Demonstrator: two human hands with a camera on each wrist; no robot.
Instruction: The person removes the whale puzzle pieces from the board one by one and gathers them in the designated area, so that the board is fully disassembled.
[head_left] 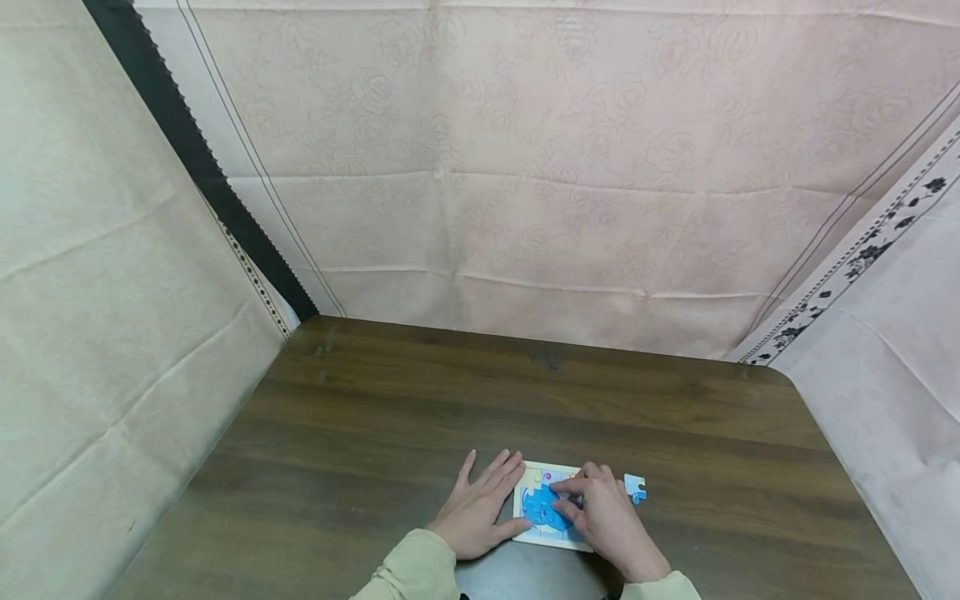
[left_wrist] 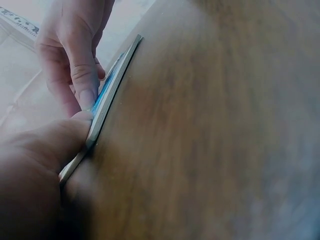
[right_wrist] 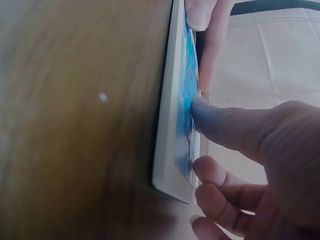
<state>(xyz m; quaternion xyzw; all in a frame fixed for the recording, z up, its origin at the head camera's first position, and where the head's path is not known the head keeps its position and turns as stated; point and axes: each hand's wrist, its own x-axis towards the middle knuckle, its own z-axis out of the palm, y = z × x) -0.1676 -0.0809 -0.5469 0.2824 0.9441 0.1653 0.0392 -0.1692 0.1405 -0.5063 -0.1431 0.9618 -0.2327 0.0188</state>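
A small jigsaw puzzle [head_left: 551,543] with a pale frame and a blue animal picture lies flat on the table. My left hand [head_left: 480,508] rests at its left side, fingers spread, with the thumb [left_wrist: 72,132] on the near edge. My right hand [head_left: 611,521] is over the right part of the puzzle. Its thumb [right_wrist: 215,122] and forefinger pinch at a blue puzzle piece [right_wrist: 188,102] on the board; the fingers hide most of that piece. Just right of this hand lies a loose blue and white puzzle piece [head_left: 634,487].
The brown wood-grain table [head_left: 360,425] stretches away beyond the hands. Pale patterned cloth [head_left: 570,183] hangs along its far side, with more cloth at the left and right. A dark strip [head_left: 202,158] runs down the cloth at the left corner.
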